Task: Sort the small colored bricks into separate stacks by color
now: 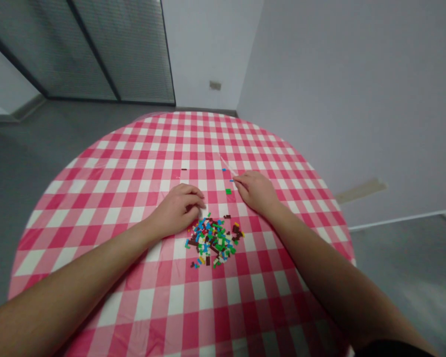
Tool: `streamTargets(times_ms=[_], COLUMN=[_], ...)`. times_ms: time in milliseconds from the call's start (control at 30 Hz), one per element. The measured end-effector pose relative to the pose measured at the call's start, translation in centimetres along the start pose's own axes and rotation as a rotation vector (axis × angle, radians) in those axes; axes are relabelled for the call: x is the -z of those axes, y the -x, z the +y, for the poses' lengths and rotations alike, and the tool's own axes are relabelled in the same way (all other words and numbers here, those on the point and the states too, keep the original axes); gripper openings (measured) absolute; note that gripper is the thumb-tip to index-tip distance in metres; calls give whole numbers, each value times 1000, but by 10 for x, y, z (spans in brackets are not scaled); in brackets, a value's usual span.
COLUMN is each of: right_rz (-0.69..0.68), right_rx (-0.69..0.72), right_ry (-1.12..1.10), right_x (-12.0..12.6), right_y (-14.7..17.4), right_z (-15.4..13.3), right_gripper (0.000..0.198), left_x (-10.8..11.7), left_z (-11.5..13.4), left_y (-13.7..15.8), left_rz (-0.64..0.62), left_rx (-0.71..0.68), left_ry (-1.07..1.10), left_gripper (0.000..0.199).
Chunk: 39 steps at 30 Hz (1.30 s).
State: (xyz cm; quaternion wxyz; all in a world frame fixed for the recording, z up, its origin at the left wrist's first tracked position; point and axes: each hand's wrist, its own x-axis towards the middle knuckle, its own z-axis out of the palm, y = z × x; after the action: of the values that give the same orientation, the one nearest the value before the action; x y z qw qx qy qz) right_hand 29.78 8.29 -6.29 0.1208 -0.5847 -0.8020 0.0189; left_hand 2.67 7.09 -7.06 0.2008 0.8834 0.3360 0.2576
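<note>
L hand (180,210) nr brick pile (219,242).

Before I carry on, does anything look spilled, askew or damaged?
No damage shows. A green brick, a brown brick and a blue brick lie apart from the pile on the tablecloth, so they look like strays, though possibly placed deliberately.

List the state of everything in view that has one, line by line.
Pile: loosely heaped, colours mixed.
Left hand: half curled, beside the pile.
Right hand: pinched on the strip's near end.
Strip: thin, white, held.
Green brick: apart from the pile.
Cloth: spread out, lightly creased.
</note>
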Motion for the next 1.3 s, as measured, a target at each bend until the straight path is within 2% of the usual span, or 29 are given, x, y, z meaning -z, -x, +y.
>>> streamTargets(times_ms=[200,567,1300], right_rz=[-14,-74,-108], right_rx=[43,-18,-49], right_ry=[2,94,109], right_x=[-4,-3,-3], right_y=[0,-6,-8], right_z=[-2,-14,-15], right_gripper=[37,43,45], left_x=[2,0,-1], left_z=[1,0,0], left_y=[-1,0,0], left_rz=[-16,-2,9], left_rx=[3,-11,-22], left_ry=[1,-5,-19], left_gripper=[29,28,29])
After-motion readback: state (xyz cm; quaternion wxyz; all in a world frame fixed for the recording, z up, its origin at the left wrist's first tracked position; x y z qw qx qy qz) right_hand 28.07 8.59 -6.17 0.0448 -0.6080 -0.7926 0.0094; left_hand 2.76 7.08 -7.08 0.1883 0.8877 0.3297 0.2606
